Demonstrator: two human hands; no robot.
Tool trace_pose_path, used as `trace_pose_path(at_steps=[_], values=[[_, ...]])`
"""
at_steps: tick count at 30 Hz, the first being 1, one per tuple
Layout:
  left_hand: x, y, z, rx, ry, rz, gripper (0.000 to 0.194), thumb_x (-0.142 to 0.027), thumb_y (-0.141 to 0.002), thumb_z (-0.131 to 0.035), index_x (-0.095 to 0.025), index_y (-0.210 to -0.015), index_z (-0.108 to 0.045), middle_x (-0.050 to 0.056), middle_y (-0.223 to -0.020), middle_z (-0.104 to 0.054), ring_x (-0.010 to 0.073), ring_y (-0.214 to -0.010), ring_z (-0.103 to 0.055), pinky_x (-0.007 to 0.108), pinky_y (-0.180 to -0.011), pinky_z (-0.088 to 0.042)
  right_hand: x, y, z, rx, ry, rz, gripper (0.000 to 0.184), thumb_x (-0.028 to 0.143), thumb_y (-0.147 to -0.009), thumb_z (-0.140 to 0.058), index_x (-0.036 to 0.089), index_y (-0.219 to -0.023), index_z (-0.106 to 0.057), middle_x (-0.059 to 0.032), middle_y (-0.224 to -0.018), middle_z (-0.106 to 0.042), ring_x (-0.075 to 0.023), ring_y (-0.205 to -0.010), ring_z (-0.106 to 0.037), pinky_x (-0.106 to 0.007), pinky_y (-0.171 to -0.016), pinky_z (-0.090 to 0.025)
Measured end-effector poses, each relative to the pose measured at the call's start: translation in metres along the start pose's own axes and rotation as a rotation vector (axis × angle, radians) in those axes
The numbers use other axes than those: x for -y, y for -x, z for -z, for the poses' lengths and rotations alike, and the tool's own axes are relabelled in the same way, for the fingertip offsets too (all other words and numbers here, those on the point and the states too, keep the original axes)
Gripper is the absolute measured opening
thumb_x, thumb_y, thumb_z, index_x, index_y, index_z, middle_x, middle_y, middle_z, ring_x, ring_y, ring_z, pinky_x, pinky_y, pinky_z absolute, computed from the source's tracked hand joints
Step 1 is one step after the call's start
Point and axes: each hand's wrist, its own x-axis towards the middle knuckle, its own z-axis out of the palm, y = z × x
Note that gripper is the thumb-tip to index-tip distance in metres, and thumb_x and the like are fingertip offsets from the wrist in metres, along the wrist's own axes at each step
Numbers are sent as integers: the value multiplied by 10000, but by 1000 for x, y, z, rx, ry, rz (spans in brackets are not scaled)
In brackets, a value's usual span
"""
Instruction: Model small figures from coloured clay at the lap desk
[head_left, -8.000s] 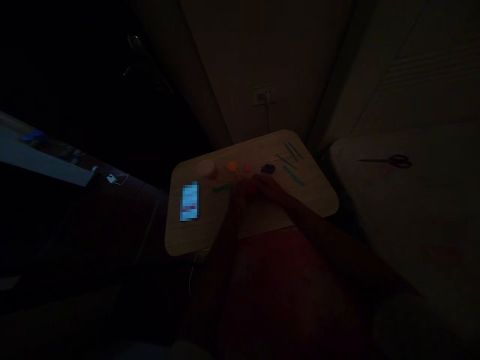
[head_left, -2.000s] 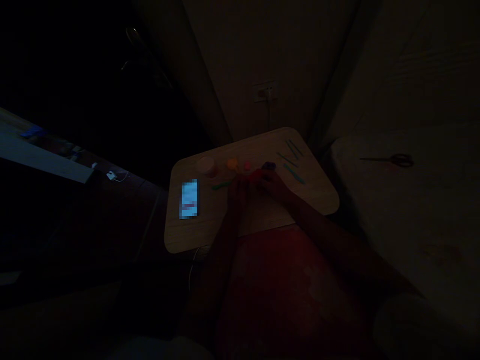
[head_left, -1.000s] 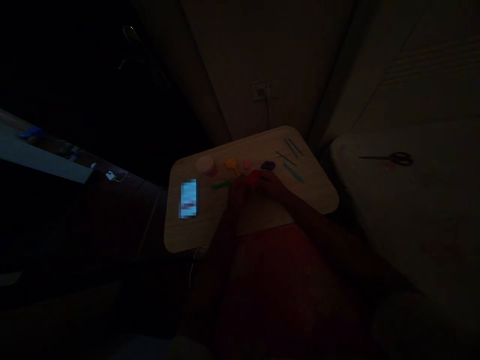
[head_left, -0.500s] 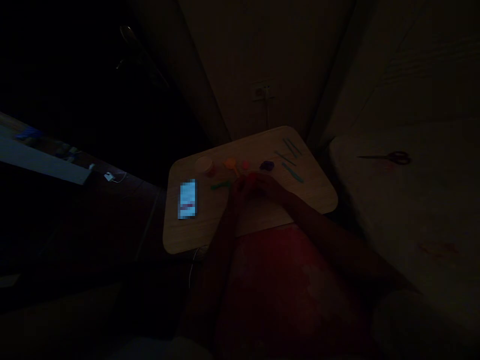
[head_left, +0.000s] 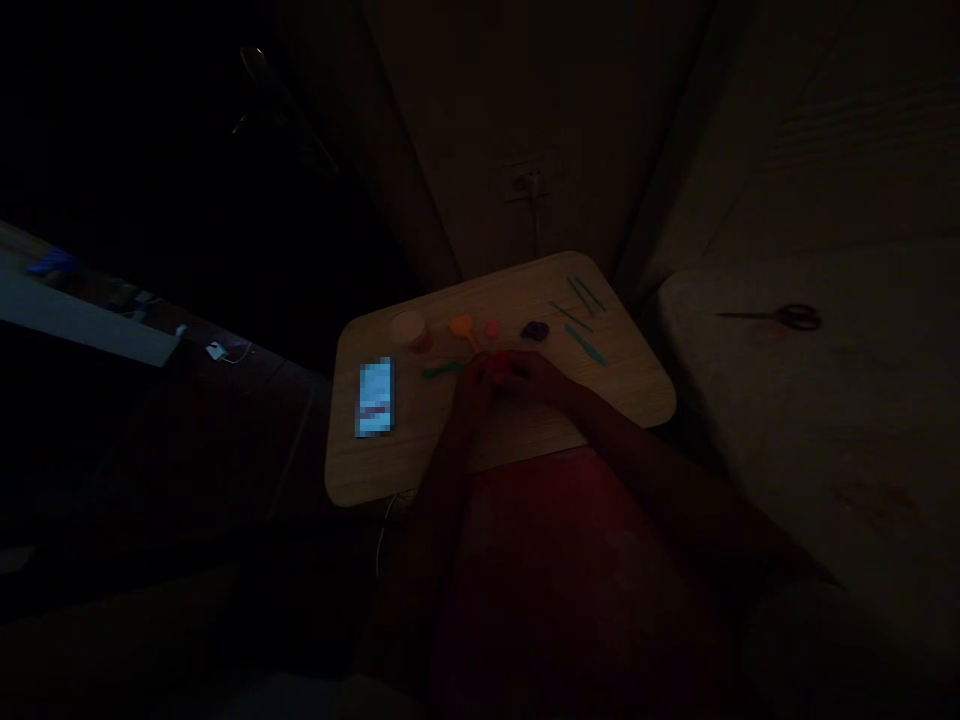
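The room is very dark. My left hand (head_left: 471,385) and my right hand (head_left: 536,376) meet over a small wooden table (head_left: 420,460), both closed around a red lump of clay (head_left: 499,363) held between them. Just beyond the hands lie a green clay strip (head_left: 441,370), an orange clay piece (head_left: 463,327), a small pink ball (head_left: 492,328) and a purple lump (head_left: 535,329). A pink-lidded tub (head_left: 410,329) stands at the table's back left.
A lit phone (head_left: 374,397) lies on the table's left side. Several teal modelling tools (head_left: 583,318) lie at the back right. Scissors (head_left: 780,317) rest on the pale bed to the right. A wall socket with a cable (head_left: 531,186) is behind the table.
The hands have stayed together at the table's middle, working the red lump, with small shifts only. The view has drifted slightly.
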Motion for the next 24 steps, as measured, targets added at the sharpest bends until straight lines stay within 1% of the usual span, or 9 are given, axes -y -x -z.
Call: trace_pose_path(at_steps=[2, 4, 7, 10, 13, 17, 20, 24], values=[[2, 0, 0, -47, 13, 47, 412, -554, -842, -764, -198, -709, -604, 3, -694, -553, 171, -694, -505, 290, -656, -413, -2, -1, -1, -1, 39, -1, 461, 630, -824, -769, 178, -902, -729, -34, -842, -683, -189, -789, -574, -309, -755, -458], [3, 0, -1, -73, 27, 75, 411, -578, -820, -769, -200, -741, -628, 15, -727, -589, 187, -735, -543, 304, -699, -449, -3, -2, -1, -17, 23, 5, 463, 630, -827, -765, 174, -886, -715, -28, -825, -669, -182, -779, -563, -305, -745, -453], [3, 1, -2, -50, 63, 66, 489, -688, -816, -731, -204, -805, -663, 39, -798, -645, 203, -796, -584, 321, -758, -483, -2, -4, -2, -49, -84, 3, 476, 640, -832, -761, 170, -876, -698, -26, -840, -664, -169, -776, -566, -295, -739, -459], [0, 2, -1, -41, 86, 88, 592, -799, -832, -647, -208, -814, -664, 36, -782, -637, 192, -760, -567, 317, -723, -473, -1, -5, -1, -47, -192, -60, 515, 678, -807, -776, 172, -826, -679, -16, -779, -643, -151, -711, -548, -275, -664, -445], [-3, 3, -1, -33, 92, 115, 606, -808, -864, -613, -209, -773, -635, 25, -734, -596, 181, -718, -541, 310, -676, -449, -2, -6, 0, -60, -255, -104, 551, 707, -763, -797, 171, -778, -672, -12, -718, -620, -139, -655, -514, -262, -593, -404], [-4, 3, -2, -10, 82, 73, 625, -816, -854, -629, -209, -711, -579, 9, -690, -541, 157, -666, -496, 298, -628, -428, -4, -6, 4, -48, -280, -120, 528, 682, -746, -815, 175, -796, -675, -19, -744, -637, -142, -658, -524, -267, -601, -415], [-1, 3, -3, -14, 22, 20, 636, -819, -870, -612, -208, -698, -562, 2, -685, -537, 147, -650, -475, 291, -612, -418, -4, -5, 3, -32, -225, -103, 492, 659, -791, -784, 186, -813, -653, -16, -760, -632, -148, -686, -530, -271, -626, -430], [2, 2, -3, 3, -52, -7, 614, -806, -897, -591, -214, -738, -572, 2, -704, -542, 156, -669, -494, 294, -637, -435, -4, -4, -2, -65, -155, -78, 430, 615, -839, -743, 198, -862, -641, -15, -808, -626, -158, -748, -538, -271, -659, -444]])
